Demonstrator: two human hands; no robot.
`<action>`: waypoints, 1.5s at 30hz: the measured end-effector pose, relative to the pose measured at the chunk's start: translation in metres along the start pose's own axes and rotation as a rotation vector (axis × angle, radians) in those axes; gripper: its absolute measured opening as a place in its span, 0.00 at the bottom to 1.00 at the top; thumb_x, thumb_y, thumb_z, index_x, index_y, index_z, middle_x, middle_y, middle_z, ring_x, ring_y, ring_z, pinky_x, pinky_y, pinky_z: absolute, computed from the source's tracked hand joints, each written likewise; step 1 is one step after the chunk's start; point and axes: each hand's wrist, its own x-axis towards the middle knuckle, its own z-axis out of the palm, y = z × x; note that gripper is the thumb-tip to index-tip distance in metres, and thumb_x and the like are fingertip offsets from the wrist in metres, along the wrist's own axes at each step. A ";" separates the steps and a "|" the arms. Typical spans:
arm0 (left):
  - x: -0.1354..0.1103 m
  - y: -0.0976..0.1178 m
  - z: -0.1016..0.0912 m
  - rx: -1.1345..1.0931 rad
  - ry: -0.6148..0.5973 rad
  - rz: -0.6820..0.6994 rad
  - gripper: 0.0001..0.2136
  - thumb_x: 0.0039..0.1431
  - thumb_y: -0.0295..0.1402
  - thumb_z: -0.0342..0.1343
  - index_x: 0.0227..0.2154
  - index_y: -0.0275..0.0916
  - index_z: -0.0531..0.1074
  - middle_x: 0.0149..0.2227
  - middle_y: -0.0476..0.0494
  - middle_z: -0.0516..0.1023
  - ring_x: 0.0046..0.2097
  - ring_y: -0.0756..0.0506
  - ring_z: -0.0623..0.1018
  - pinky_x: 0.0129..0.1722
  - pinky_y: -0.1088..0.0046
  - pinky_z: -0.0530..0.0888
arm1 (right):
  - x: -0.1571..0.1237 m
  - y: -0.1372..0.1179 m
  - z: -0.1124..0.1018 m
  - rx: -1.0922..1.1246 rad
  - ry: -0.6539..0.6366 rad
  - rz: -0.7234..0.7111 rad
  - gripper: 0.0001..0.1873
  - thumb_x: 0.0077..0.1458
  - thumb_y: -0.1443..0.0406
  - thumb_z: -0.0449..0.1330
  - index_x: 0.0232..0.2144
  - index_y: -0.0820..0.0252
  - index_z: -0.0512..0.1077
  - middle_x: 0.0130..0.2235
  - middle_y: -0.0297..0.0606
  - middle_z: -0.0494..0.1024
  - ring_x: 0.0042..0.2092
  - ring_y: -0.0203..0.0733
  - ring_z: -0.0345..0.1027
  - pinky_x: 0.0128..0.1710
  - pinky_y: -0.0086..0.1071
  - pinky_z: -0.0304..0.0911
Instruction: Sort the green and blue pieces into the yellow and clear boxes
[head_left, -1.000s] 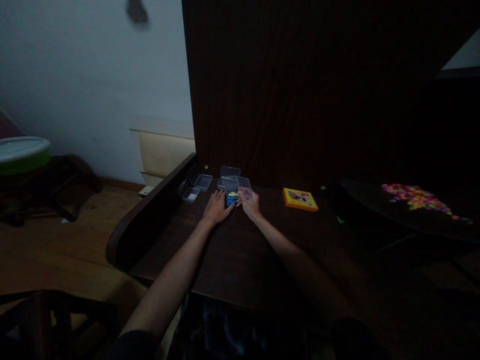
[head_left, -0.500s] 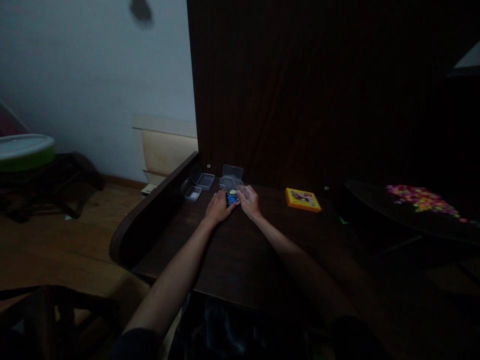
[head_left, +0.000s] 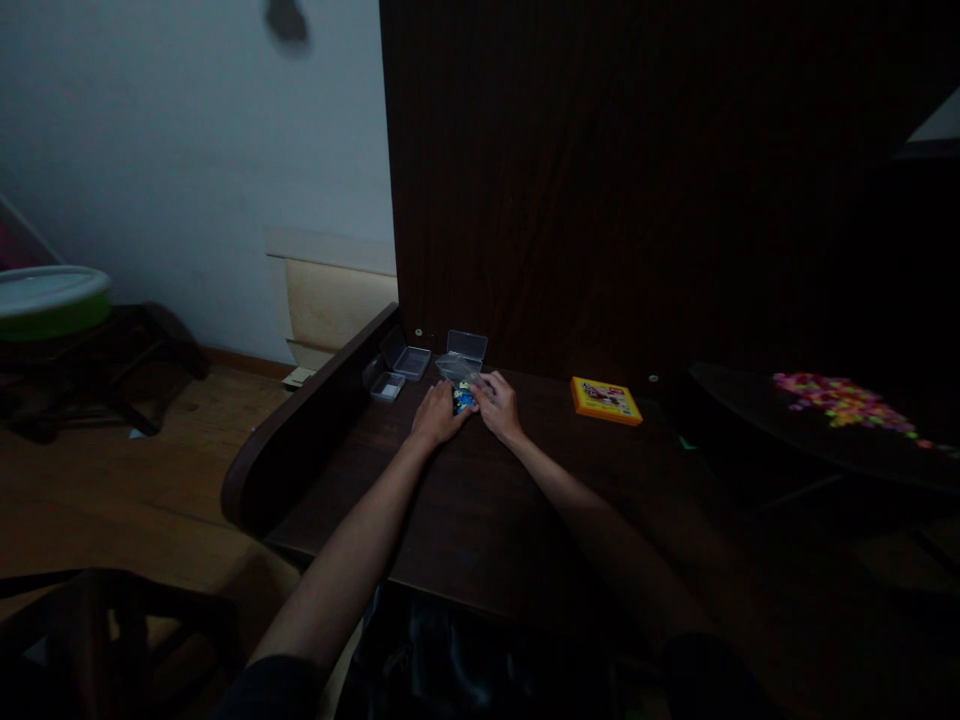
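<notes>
My left hand (head_left: 435,412) rests low over the dark table, fingers curled around the left side of a small cluster of blue pieces with pale yellow ones (head_left: 464,400). Opposite it, my right hand (head_left: 498,404) is closed, its thumb and fingers at the right side of a crumpled clear plastic bag (head_left: 454,366). The bag spreads just beyond the pieces; whether they lie inside it I cannot tell. Close behind stands an open clear plastic case (head_left: 466,345). Two more open clear cases, one farther back (head_left: 412,362) and one nearer (head_left: 388,387), sit left of my hands.
A yellow-orange box (head_left: 606,401) lies to the right on the table (head_left: 480,500). A raised wooden side edge (head_left: 300,420) bounds the left, and a dark panel (head_left: 525,200) the back. Colourful small pieces (head_left: 847,400) cover part of a dark surface at far right.
More pale yellow pieces show among the blue ones between my hands. The clear bag has shifted slightly and lies lower. Both hands stay almost in place.
</notes>
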 end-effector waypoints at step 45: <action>-0.006 0.004 0.001 0.053 -0.068 0.116 0.28 0.65 0.44 0.44 0.63 0.35 0.55 0.67 0.34 0.57 0.69 0.35 0.51 0.66 0.50 0.53 | 0.053 0.047 -0.100 -0.237 0.017 0.372 0.24 0.45 0.44 0.59 0.20 0.60 0.72 0.23 0.38 0.77 0.25 0.37 0.65 0.27 0.30 0.60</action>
